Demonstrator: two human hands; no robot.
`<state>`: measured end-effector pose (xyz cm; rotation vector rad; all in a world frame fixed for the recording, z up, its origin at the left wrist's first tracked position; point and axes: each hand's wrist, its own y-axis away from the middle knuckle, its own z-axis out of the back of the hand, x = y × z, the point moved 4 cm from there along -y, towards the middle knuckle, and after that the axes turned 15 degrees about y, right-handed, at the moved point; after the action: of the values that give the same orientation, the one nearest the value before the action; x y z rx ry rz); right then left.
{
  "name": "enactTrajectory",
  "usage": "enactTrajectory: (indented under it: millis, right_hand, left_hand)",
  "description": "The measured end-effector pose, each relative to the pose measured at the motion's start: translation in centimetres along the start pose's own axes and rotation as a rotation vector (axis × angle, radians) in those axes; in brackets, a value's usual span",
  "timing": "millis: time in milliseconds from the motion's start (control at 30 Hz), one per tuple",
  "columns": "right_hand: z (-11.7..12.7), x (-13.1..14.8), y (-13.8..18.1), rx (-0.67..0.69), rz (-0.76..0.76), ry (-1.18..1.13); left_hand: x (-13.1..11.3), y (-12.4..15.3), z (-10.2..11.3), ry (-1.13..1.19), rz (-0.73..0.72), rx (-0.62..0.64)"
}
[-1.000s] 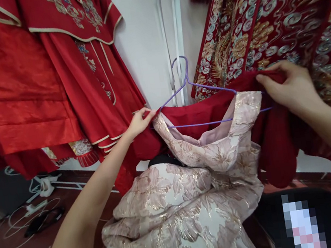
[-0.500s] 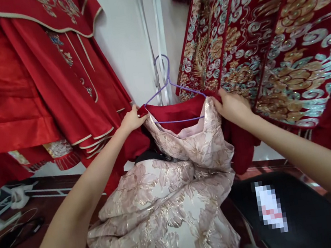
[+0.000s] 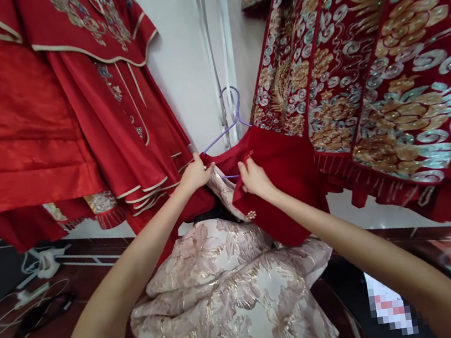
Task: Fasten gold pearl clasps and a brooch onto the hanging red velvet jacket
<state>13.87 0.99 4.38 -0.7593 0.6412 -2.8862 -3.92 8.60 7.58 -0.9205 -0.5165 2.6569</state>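
Note:
A purple wire hanger (image 3: 231,123) carries a pale pink gold-patterned dress (image 3: 230,291) with a dark red jacket (image 3: 286,183) over it. My left hand (image 3: 195,174) pinches the jacket's left edge at the hanger's left end. My right hand (image 3: 253,179) grips the jacket's right front panel near its top and holds it across the dress's chest. The panel hides most of the dress's bodice. A small round button (image 3: 251,215) shows on the panel's lower edge.
Plain red embroidered robes (image 3: 51,93) hang at the left; heavily gold-and-silver embroidered red garments (image 3: 373,58) hang at the right. A white wall (image 3: 188,56) is behind. Cables and a power strip (image 3: 29,297) lie on the dark red floor at the left.
My right hand has moved left, drawing the red jacket's right panel across the pink bodice toward my left hand. The left hand has stayed at the hanger's left end.

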Motion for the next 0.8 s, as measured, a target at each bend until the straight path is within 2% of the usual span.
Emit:
enactTrajectory:
  millis: [67,133,233,333,367,433,500,600,633,700,767,800]
  right_hand:
    - [-0.6,1.5,0.4,0.016,0.050,-0.024]
    - [-0.5,1.5,0.5,-0.008,0.074,-0.020]
    - [0.7,-0.8,-0.1,-0.116,0.068,0.007]
    - [2.8,-4.2,-1.3,-0.332,0.067,-0.144]
    - [3.3,-5.1,-1.7,-0.357,0.097,-0.229]
    - [3.8,-5.8,-2.7,-0.309,0.194,-0.337]
    - [4.0,-5.5,-3.3,-0.248,0.268,-0.354]
    - [4.4,-4.0,-3.1,-0.240,0.308,-0.323]
    - [4.6,-3.5,-2.8,-0.244,0.320,-0.301]
    - [4.9,-3.1,-2.2,-0.244,0.352,-0.238]
    - [5.5,-3.6,-1.7,-0.255,0.365,-0.182]
    - [5.7,-4.0,-1.6,-0.263,0.362,-0.166]
  left_hand:
    - [0.1,0.0,0.2,0.028,0.002,-0.008]
    - [0.3,0.0,0.4,0.070,-0.022,0.009]
    - [1.2,0.3,1.1,0.102,-0.078,0.035]
    - [2.7,0.9,2.8,0.055,-0.028,-0.095]
    - [3.2,1.0,3.4,0.052,0.012,-0.139]
    - [3.2,1.1,4.3,0.087,0.062,-0.178]
    - [1.6,0.8,4.6,0.176,0.030,-0.194]
    - [-3.2,0.6,3.7,0.431,-0.152,-0.245]
    - [-5.0,0.8,2.7,0.538,-0.235,-0.210]
    - [-7.8,1.4,0.0,0.736,-0.339,-0.054]
    - [-9.1,2.5,-2.9,0.812,-0.372,0.126]
    - [-9.1,3.0,-4.0,0.790,-0.385,0.147]
